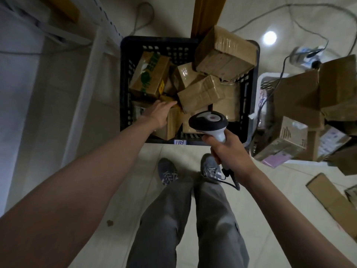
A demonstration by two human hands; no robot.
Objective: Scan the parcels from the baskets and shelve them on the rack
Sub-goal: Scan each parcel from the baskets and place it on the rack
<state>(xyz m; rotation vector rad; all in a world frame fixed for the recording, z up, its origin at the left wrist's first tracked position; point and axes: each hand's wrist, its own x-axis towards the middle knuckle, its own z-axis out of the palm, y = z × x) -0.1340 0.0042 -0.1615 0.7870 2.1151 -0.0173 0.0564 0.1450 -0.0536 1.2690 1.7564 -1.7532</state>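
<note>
A dark plastic basket (pixel 125 78) stands on the floor ahead of my feet, filled with several brown cardboard parcels. One parcel with green print (pixel 149 74) lies at its left, a taped parcel (pixel 201 93) lies in the middle, and a big box (pixel 226 53) rests on the far right rim. My left hand (pixel 159 113) reaches into the basket with fingers stretched out over a small parcel (pixel 173 120) at the near side, holding nothing. My right hand (pixel 226 149) grips a white and black barcode scanner (pixel 209 122), its head over the basket's near right corner.
A white rack (pixel 92 60) runs along the left. A white basket (pixel 264 78) and a heap of cardboard boxes (pixel 309 105) stand to the right. Cables (pixel 301 26) trail on the tiled floor beyond. A flat piece of cardboard (pixel 332 202) lies at the lower right.
</note>
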